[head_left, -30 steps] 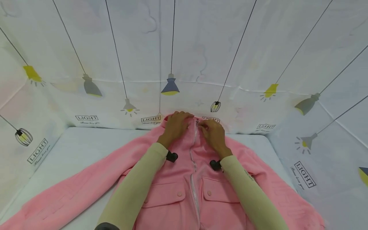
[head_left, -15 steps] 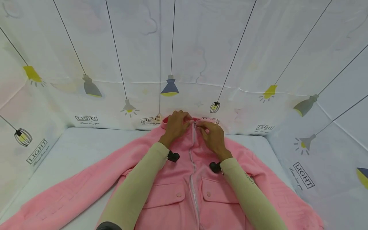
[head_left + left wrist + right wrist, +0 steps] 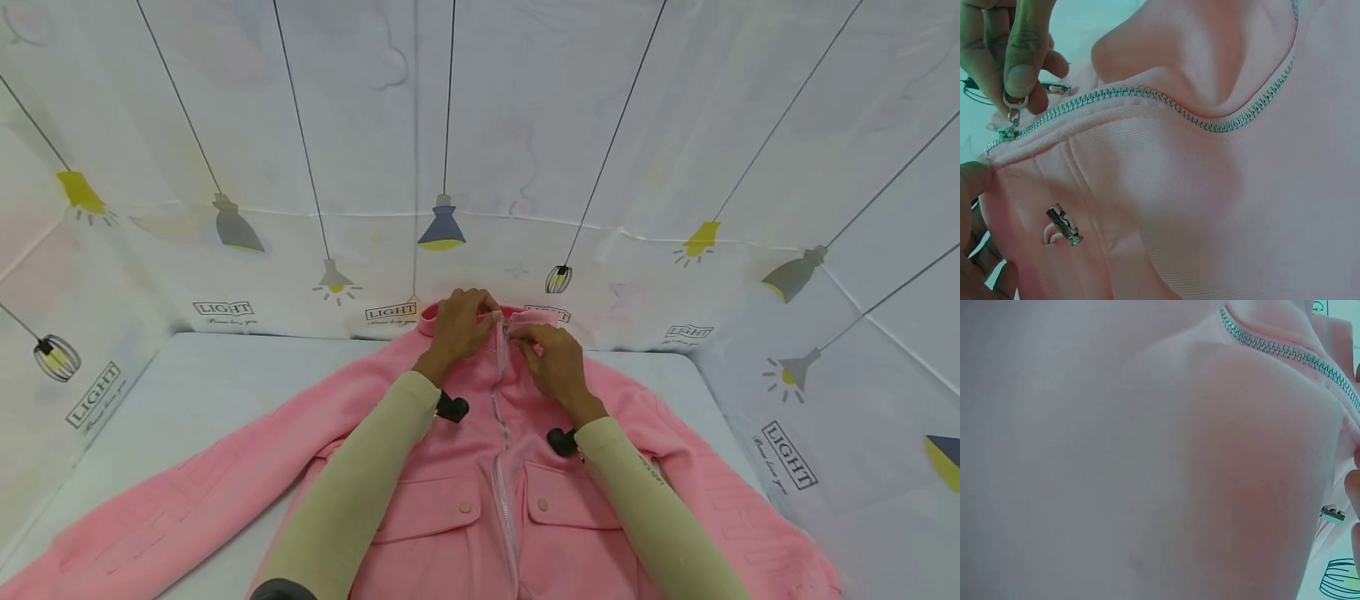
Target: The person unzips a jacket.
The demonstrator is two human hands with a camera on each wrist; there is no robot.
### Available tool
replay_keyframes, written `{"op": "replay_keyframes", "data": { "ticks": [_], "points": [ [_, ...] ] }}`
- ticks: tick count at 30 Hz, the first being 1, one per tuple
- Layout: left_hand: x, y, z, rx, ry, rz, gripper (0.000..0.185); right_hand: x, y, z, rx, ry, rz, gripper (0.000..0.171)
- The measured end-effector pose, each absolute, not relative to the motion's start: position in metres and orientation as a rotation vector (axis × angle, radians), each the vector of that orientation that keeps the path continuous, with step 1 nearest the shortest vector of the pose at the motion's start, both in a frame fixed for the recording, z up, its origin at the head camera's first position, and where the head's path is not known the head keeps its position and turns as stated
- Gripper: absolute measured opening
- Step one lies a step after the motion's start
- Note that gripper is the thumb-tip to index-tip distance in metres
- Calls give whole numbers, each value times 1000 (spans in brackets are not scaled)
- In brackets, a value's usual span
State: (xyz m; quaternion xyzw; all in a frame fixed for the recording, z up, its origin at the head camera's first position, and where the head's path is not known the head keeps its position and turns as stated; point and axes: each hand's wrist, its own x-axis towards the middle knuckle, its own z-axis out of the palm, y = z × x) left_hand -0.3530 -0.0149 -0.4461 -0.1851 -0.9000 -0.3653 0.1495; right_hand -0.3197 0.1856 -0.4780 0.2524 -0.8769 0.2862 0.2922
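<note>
A pink jacket (image 3: 465, 446) lies front up, its collar at the far end. My left hand (image 3: 459, 327) pinches the collar edge by the zipper's top. Across the zipper, my right hand (image 3: 557, 360) pinches the small metal zipper pull (image 3: 1016, 101) between thumb and finger, clearest in the left wrist view. The slider (image 3: 1007, 133) sits near the upper end of the silver zipper teeth (image 3: 1110, 94). A metal clasp (image 3: 1064, 225) is fixed to the collar beside my left fingers. In the right wrist view, only fingertips (image 3: 1354, 484) show at the right edge.
The jacket's sleeve (image 3: 187, 492) spreads left over the white table (image 3: 247, 375), the other sleeve (image 3: 750, 508) to the right. Two buttoned pocket flaps (image 3: 435, 504) lie below. Behind stands a white cloth wall (image 3: 510, 125) printed with lamps.
My right hand has shifted slightly left and down along the zipper, and the right collar edge now stands out above it. My left hand has stayed nearly in place at the collar.
</note>
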Motion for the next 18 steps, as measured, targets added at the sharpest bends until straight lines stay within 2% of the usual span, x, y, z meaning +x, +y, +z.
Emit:
{"op": "replay_keyframes", "data": {
  "ticks": [18],
  "points": [
    [-351, -19, -446, -489, -2565, -1203, 12, -294, 190, -478, 747, -2385, 650, 12]
  ]
}}
